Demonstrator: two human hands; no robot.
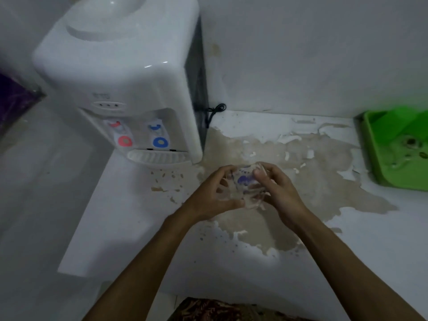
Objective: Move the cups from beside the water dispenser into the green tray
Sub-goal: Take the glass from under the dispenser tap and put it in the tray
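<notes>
Clear plastic cups [244, 181] with a blue-purple mark are held between both hands just above the white counter, right of the water dispenser [129, 77]. My left hand [215, 193] wraps them from the left, and my right hand [280, 191] closes on them from the right. The picture is blurred, so I cannot tell how many cups there are. The green tray [379, 163] lies at the right edge of the view, far from my hands.
The counter [143, 228] has a large brown patch of peeled surface under my hands. A black cable [214, 112] hangs behind the dispenser. White walls close the back. A dark purple object [14, 100] sits at the far left.
</notes>
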